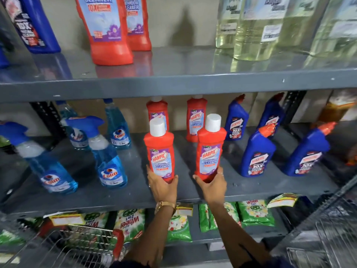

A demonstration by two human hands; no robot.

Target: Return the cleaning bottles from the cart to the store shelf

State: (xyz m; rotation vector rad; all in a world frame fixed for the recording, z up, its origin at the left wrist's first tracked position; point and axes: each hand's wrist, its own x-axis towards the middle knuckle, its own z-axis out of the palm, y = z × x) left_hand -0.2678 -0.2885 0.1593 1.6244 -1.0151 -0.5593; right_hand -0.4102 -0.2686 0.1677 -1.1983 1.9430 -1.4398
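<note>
Two red bathroom cleaner bottles with white caps stand upright near the front of the grey middle shelf (123, 198). My left hand (163, 187) grips the base of the left red bottle (160, 149). My right hand (212, 187) grips the base of the right red bottle (210, 149). Two more red bottles (196, 118) stand behind them at the back of the shelf. The wire cart (63, 246) with a red corner is at the bottom left, below the shelf edge.
Blue spray bottles (108, 157) stand left of my hands, blue toilet cleaner bottles (257, 153) to the right. The upper shelf (173, 82) holds red, blue and clear bottles. Green detergent packets (255, 211) lie on the lower shelf. A second wire basket (328, 238) is at bottom right.
</note>
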